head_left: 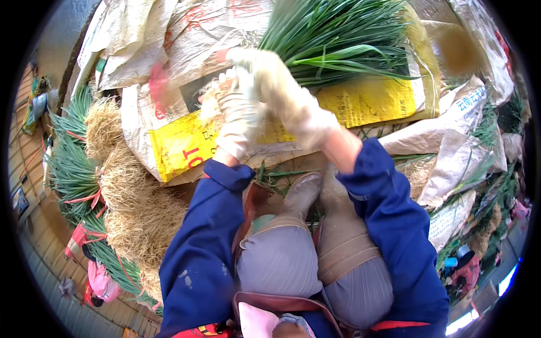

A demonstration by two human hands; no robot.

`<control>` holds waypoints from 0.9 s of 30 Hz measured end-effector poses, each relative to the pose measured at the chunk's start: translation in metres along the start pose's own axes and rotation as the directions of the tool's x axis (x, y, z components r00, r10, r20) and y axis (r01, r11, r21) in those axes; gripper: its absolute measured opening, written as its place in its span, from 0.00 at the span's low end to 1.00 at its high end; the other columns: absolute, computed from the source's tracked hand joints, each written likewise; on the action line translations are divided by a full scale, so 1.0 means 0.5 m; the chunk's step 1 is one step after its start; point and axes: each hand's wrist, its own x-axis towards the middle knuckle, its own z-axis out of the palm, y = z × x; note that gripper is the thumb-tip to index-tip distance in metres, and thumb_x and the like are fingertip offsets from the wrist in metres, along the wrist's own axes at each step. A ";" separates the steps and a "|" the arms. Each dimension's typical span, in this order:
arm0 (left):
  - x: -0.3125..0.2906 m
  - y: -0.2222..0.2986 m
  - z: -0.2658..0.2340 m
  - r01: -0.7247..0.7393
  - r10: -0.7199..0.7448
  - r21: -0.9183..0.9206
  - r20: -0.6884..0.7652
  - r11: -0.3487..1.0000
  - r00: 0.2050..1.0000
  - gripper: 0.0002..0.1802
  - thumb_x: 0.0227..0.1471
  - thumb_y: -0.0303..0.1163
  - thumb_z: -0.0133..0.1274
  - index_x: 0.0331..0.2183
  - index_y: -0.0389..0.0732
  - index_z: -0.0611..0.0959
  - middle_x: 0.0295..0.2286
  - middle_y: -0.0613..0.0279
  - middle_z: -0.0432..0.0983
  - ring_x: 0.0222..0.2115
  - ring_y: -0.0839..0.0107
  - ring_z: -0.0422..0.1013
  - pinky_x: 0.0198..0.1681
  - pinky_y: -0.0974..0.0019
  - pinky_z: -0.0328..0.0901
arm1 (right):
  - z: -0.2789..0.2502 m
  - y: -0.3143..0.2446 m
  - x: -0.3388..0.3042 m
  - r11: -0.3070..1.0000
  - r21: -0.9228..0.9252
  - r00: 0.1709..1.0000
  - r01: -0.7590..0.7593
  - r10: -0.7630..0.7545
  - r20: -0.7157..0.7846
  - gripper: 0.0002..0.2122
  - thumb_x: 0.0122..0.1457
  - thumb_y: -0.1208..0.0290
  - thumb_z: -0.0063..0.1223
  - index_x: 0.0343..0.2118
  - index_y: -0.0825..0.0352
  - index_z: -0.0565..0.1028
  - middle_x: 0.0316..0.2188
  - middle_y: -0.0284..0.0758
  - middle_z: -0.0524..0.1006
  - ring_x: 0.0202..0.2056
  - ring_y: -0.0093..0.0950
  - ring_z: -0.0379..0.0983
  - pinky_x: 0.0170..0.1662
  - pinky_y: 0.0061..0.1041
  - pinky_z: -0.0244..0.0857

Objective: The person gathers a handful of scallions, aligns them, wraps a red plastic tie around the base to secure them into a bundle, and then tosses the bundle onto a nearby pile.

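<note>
Both my hands wear pale, soiled gloves and meet over the work surface, blurred by motion. My left hand is closed, with tan, stringy roots showing at its left side, as of a bunch of spring onions; the rest of that bunch is hidden. My right hand lies just right of and over the left, its fingers too smeared to read. A small red bit shows by its tip. Beyond the hands, a large heap of long green leaves spreads over a yellow and white sack.
Tied bunches of spring onions are stacked at the left, their roots toward me. A blurred red thing lies on the sacking. Crumpled white sacks and loose leaves are at the right. Other people appear at the lower rim.
</note>
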 end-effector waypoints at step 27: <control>0.061 -0.094 0.013 -0.316 0.430 0.762 0.055 0.565 0.901 0.22 0.36 0.47 0.59 0.30 0.40 0.80 0.24 0.52 0.76 0.29 0.53 0.74 0.31 0.57 0.68 | -0.030 -0.047 -0.209 0.953 -0.157 0.948 0.259 -0.282 -0.148 0.02 0.52 0.76 0.51 0.25 0.67 0.71 0.17 0.34 0.67 0.19 0.23 0.64 0.25 0.24 0.63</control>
